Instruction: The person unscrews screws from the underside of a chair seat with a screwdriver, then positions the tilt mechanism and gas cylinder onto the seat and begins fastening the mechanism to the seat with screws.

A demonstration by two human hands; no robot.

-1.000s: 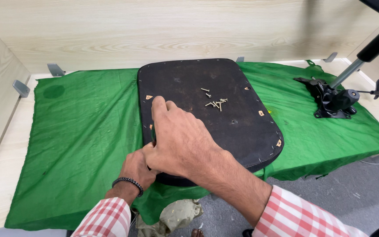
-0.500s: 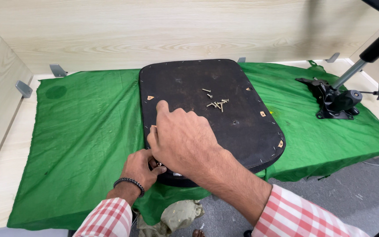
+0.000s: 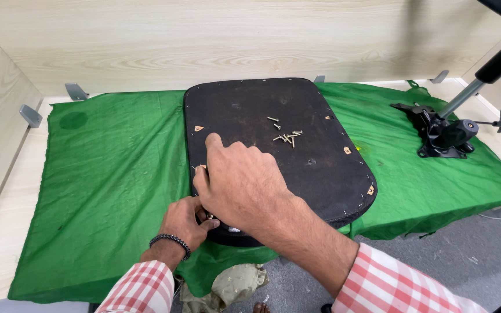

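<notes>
A black seat pan (image 3: 308,168) lies underside up on a green cloth (image 3: 117,185). My right hand (image 3: 239,185) rests on its near-left part, palm down, index finger stretched toward a small tan tab (image 3: 199,128). My left hand (image 3: 185,223), with a dark bead bracelet, sits at the pan's near-left edge, partly under the right hand. Its fingertips pinch a small metal piece (image 3: 210,216); what that piece is I cannot tell. Several loose screws (image 3: 286,137) lie in a small heap in the middle of the pan.
A black chair tilt mechanism (image 3: 442,134) with a gas cylinder (image 3: 497,61) and a lever stands on the cloth at the right. Wooden walls with metal brackets (image 3: 76,91) enclose the bench. Grey floor and a crumpled rag (image 3: 233,287) lie below the near edge.
Both hands have drawn slightly toward the pan's near-left edge. The left hand's fingers have closed in under the right hand. The pan and screws have not moved.
</notes>
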